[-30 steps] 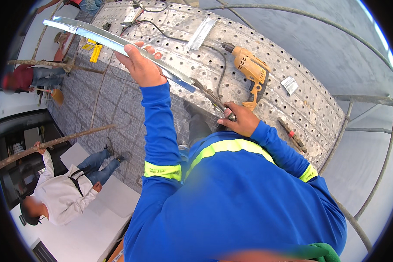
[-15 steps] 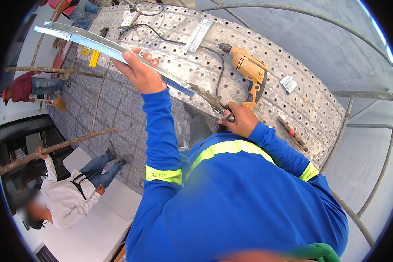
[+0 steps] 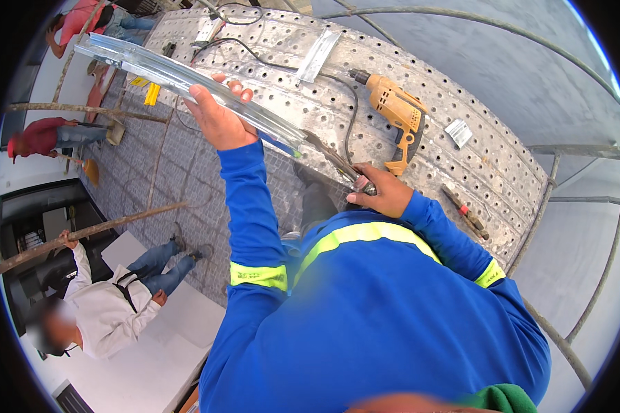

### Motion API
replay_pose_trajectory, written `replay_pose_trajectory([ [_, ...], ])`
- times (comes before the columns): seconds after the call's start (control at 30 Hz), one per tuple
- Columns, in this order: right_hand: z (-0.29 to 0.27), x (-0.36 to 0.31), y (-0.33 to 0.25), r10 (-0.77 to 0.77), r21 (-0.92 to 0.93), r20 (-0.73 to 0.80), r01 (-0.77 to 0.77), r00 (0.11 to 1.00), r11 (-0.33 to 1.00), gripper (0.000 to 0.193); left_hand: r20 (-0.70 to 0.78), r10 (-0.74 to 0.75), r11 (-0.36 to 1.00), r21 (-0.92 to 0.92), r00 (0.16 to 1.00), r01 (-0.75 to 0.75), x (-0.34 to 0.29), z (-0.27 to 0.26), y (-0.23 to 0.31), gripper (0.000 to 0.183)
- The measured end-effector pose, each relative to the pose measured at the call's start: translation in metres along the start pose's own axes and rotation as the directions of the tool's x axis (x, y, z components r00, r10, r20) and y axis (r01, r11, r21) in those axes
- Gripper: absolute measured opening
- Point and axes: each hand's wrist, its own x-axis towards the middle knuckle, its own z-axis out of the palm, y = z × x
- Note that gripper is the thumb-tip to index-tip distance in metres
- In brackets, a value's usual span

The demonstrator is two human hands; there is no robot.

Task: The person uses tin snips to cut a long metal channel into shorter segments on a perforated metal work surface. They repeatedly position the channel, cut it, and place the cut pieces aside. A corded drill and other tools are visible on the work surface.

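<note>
Channel held slantwise between two hands

The right hand (image 3: 389, 194) is wrapped around the handle end of a dark tool (image 3: 337, 161), which points away and to the left. The tool's tip is at the near end of a metal channel (image 3: 151, 69); whether it bites the metal cannot be told. The left hand (image 3: 220, 118) is clamped around the channel, thumb on the near side. The channel is above the left edge of the perforated surface (image 3: 489, 175), its long axis running from lower right to upper left, far end pointing away.

On the surface, pliers (image 3: 465, 212) with a red band lie right of the right hand. Beyond, a yellow drill (image 3: 396, 103) points its chuck away and leftward, near a small card (image 3: 458, 132). A metal strip (image 3: 319, 56) lies farther off.

A person in white (image 3: 110, 313) grips a pole (image 3: 93, 235). Beyond is a person in dark red (image 3: 43, 138).
</note>
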Motion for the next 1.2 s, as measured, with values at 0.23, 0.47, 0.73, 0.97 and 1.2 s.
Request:
replay_pose_trajectory([
  [0.23,-0.004,-0.011,-0.003,-0.032,-0.138,-0.072,0.022,0.997,0.99,0.081,0.094,-0.01,1.0,-0.027,0.996,0.013,0.008,-0.012,-0.008,0.079],
  [0.47,-0.014,-0.03,0.012,0.036,-0.159,-0.104,-0.052,0.994,0.986,0.082,0.115,-0.011,0.998,-0.06,0.993,0.018,0.02,-0.025,-0.004,0.081],
  [0.73,-0.015,-0.03,0.018,-0.037,-0.08,-0.118,0.027,0.992,0.996,0.084,0.168,-0.109,0.979,-0.151,0.98,0.135,0.019,-0.025,-0.007,0.082],
  [0.97,-0.015,-0.034,0.015,-0.107,-0.04,-0.098,0.103,0.989,0.994,0.082,0.382,-0.122,0.85,-0.437,0.916,0.296,0.033,-0.042,-0.016,0.076],
  [1.2,-0.013,-0.033,0.013,-0.157,-0.028,-0.053,0.156,0.986,0.987,0.081,0.437,-0.093,0.825,-0.47,0.895,0.315,0.038,-0.048,-0.023,0.073],
])
